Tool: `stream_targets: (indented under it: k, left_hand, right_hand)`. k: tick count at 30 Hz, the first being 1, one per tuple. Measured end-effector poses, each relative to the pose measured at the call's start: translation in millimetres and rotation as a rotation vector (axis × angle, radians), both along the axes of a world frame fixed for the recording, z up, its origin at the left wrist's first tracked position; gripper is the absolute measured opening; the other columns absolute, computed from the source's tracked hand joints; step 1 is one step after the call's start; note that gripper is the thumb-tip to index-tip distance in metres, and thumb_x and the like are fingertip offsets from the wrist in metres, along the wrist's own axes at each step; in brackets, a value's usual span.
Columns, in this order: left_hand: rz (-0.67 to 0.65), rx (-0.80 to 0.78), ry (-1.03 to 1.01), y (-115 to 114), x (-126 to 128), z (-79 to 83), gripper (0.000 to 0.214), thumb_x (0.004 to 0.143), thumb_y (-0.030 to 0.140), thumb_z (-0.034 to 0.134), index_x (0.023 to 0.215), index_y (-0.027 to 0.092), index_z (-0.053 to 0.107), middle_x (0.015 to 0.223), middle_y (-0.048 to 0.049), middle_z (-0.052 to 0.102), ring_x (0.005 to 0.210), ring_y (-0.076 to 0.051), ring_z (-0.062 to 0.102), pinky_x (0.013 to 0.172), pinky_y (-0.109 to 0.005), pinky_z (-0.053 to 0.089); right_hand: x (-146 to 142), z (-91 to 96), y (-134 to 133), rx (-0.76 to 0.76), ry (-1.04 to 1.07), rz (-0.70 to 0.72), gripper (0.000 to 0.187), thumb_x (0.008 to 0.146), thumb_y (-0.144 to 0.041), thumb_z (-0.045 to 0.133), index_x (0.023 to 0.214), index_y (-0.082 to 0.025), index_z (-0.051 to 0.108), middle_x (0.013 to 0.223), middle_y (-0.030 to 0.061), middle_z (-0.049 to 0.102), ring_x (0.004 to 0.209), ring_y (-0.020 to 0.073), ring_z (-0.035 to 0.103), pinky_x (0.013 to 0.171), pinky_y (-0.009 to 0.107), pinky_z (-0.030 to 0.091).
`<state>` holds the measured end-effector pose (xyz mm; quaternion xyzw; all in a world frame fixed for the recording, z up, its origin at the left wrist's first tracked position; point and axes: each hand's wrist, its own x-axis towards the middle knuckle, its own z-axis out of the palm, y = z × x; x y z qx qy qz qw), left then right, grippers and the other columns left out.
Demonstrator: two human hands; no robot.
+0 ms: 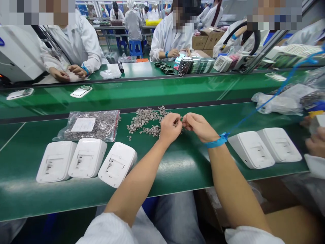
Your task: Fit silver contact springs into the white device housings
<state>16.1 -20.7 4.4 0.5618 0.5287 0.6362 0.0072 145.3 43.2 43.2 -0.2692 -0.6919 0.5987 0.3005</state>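
currently holding left hand (171,128) and right hand (199,126) close together at the right side of a loose heap of small metal parts (142,118), spread on a green bench (177,173). curling left fingers inward around a bit of metal, just visible in the hollow of the fist. pressing right thumb and fingertips together in a pinch, pointed at the left fingertips; cannot tell about any part between them, nor about contact from hand to hand. wearing a blue wrist strap (217,140) on the right, tied to a blue cord (269,98) running up to the right.

just left of the heap, a clear bag (108,125) full of similar metal, with a white label (83,124) on top. nearer, three white housings (87,157) in a row, recesses facing up, with the rightmost turned askew beside the left forearm. to the right of the right forearm, two more white housings (256,149), side by side. farther right, plastic bags (279,103) and, at the edge, a co-worker's hand (316,144).

beyond the bench, a green conveyor (152,90) bearing white trays (81,90) here and there. across it, co-workers in white coats, with stacked circuit boards (200,65) before one of them.
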Motion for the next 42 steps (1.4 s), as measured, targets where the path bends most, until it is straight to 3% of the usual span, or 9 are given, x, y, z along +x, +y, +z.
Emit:
stream_targets:
  k: [4,7,11,15,21,24,29,37,42]
  left_hand:
    - [-0.206,-0.091,-0.395,5.0,-3.3,1.0,0.01,0.077,0.02,0.061,0.077,0.02,0.05,0.072,0.0045,0.053,0.065,-0.009,0.049,0.064,-0.023,0.041]
    - [-0.383,-0.126,-0.54,8.3,-6.7,-1.1,0.018,0.073,0.024,0.065,0.079,0.02,0.048,0.074,0.0052,0.052,0.067,-0.008,0.05,0.066,-0.021,0.041]
    - [-0.484,-0.17,-0.447,8.0,-7.2,-3.3,0.016,0.071,0.021,0.061,0.079,0.02,0.047,0.073,0.0053,0.05,0.063,-0.008,0.047,0.06,-0.021,0.038]
    - [-0.249,-0.132,-0.078,5.4,-3.8,-5.1,0.011,0.079,0.014,0.054,0.075,0.021,0.046,0.07,0.0037,0.047,0.063,-0.011,0.044,0.062,-0.025,0.036]
    - [-0.026,-0.018,0.485,1.9,-0.2,-6.6,0.027,0.095,0.014,0.04,0.071,0.022,0.048,0.069,-0.0024,0.05,0.071,-0.018,0.047,0.071,-0.033,0.037]
    - [-0.016,0.01,0.543,-0.8,1.6,-4.0,0.035,0.1,0.02,0.038,0.067,0.022,0.048,0.065,-0.0025,0.049,0.068,-0.018,0.046,0.068,-0.034,0.036]
    - [-0.075,0.057,0.506,-3.8,3.8,-1.2,0.034,0.101,0.024,0.04,0.07,0.023,0.053,0.073,-0.0033,0.057,0.073,-0.018,0.054,0.071,-0.035,0.04]
    - [0.108,0.146,0.281,-1.4,6.2,-7.2,0.022,0.099,0.024,0.044,0.086,0.023,0.061,0.082,-0.0043,0.066,0.079,-0.017,0.06,0.076,-0.033,0.049]
    - [0.175,0.181,0.296,2.0,4.9,-9.4,0.018,0.098,0.022,0.048,0.087,0.023,0.062,0.082,-0.0027,0.066,0.08,-0.016,0.062,0.077,-0.031,0.051]
  right_hand:
    - [7.1,4.7,4.1,0.399,0.002,0.036,0.039,0.087,-0.049,0.07,0.114,-0.023,0.062,0.095,0.0053,0.063,0.079,0.0175,0.06,0.068,0.03,0.052]
    - [10.4,8.5,5.0,0.707,-0.042,0.035,0.021,0.093,-0.036,0.062,0.108,-0.024,0.069,0.099,0.007,0.065,0.086,0.0207,0.062,0.073,0.034,0.051]
    - [13.5,11.7,4.9,0.903,-0.087,0.026,0.018,0.095,-0.028,0.055,0.088,-0.023,0.071,0.088,0.0062,0.068,0.082,0.0209,0.063,0.073,0.035,0.05]
    - [13.2,7.4,6.8,0.919,-0.211,-0.053,0.01,0.09,-0.025,0.055,0.087,-0.021,0.064,0.08,0.0047,0.067,0.07,0.0184,0.059,0.065,0.032,0.047]
    - [10.7,0.2,11.4,0.736,-0.162,-0.101,0.008,0.085,-0.028,0.06,0.083,-0.021,0.06,0.087,0.0065,0.068,0.074,0.0188,0.061,0.064,0.032,0.048]
    - [13.6,3.4,11.1,0.452,-0.125,-0.115,0.021,0.08,-0.036,0.071,0.077,-0.021,0.057,0.071,0.0013,0.062,0.062,0.0151,0.055,0.056,0.029,0.045]
    - [19.3,10.1,8.7,-0.053,0.067,0.046,0.038,0.072,-0.045,0.084,0.08,-0.02,0.057,0.061,-0.0043,0.051,0.049,0.0077,0.041,0.045,0.023,0.032]
    - [14.4,10.6,3.7,0.079,0.05,0.071,0.036,0.084,-0.052,0.074,0.088,-0.019,0.059,0.063,-0.0021,0.06,0.043,0.0078,0.043,0.042,0.023,0.032]
    - [8.1,6.4,3.0,0.005,0.071,-0.014,0.038,0.081,-0.047,0.074,0.097,-0.025,0.048,0.057,-0.0076,0.056,0.04,0.0084,0.037,0.04,0.021,0.027]
